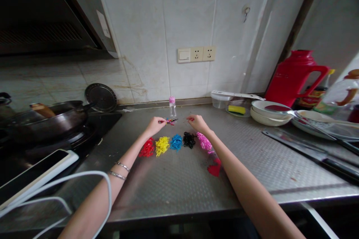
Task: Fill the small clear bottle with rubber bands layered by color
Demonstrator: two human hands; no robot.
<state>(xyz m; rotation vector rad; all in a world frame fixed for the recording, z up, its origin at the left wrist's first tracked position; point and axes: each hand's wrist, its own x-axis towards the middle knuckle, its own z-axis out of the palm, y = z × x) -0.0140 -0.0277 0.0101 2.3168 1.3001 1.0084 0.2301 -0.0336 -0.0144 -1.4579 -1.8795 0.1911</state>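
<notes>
The left hand [153, 124] is pinching the left end of a small mixed-colour clump of bands [171, 121] — it is lying on the steel counter [252, 157], long axis running left-right toward the right hand [198, 122]. That hand is curling nearby — I cannot tell whether it is holding anything.

Lit evenly, brightest toward the right, with a pale sheen across the steel counter [179, 190] and the tiled wall [146, 22]. Falls off to murky dark at upper left under the range hood [39, 15]. Throws only faint shadows on the metal. Bows straight lines at the edges; softens toward the corners.
</notes>
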